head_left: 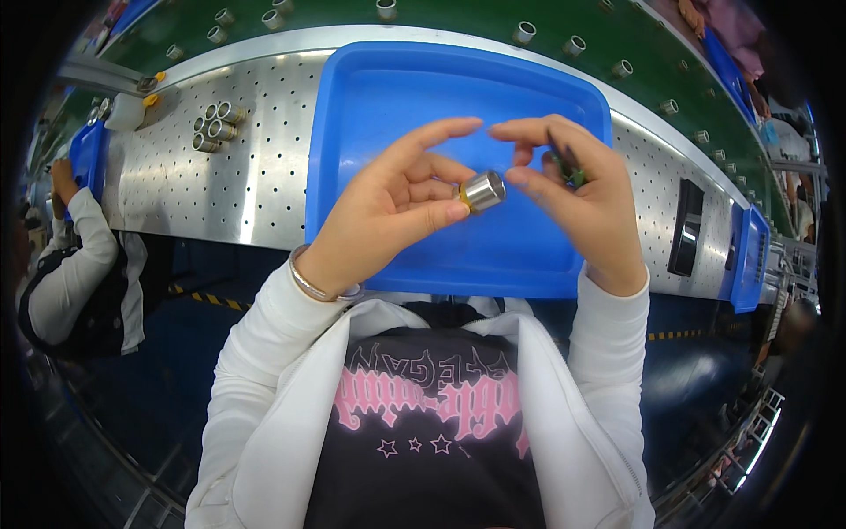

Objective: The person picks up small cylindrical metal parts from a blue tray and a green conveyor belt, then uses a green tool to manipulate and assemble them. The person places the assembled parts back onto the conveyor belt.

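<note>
Over the blue tray (397, 278), my left hand (388, 198) pinches a short metal sleeve (483, 191) between thumb and fingers. The sleeve is shiny and hollow, with a yellow band at the end by my fingertips; its open end tilts up toward the right. My left index finger is raised above it. Close by on the right is my right hand (577, 181), its thumb tip near the sleeve's open end and its index finger stretched toward my left one. Its other fingers curl round a small dark and green thing (577, 177), mostly hidden.
Several similar sleeves (220, 130) stand grouped on the perforated metal bench (273, 167) at left. Behind runs a green conveyor belt (449, 19) carrying spaced metal sleeves (524, 33). A black holder (686, 227) lies on the right. Another person's arm (92, 234) is at far left.
</note>
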### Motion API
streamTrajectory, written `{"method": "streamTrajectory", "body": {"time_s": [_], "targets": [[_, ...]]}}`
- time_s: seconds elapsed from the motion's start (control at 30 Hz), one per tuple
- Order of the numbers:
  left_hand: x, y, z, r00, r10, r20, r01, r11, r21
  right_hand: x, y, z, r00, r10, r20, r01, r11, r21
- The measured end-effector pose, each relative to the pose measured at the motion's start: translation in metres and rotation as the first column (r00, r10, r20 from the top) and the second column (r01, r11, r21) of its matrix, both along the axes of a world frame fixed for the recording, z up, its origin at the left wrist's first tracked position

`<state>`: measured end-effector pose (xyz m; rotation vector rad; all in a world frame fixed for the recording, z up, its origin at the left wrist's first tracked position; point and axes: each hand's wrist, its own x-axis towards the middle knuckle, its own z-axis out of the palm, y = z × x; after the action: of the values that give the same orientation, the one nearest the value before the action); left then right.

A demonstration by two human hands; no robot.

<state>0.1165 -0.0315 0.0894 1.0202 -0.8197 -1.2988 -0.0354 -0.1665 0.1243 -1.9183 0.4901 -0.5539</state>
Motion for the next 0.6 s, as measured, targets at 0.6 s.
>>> {"method": "streamTrajectory", "body": {"time_s": [0.6], "targets": [[0.000,-0.001,-0.001,0.971,0.123,-0.205,-0.096,0.986,0.136,-0.002,0.012,-0.002,0.982,-0.058,0.181,0.025,0.984,0.179]]}}
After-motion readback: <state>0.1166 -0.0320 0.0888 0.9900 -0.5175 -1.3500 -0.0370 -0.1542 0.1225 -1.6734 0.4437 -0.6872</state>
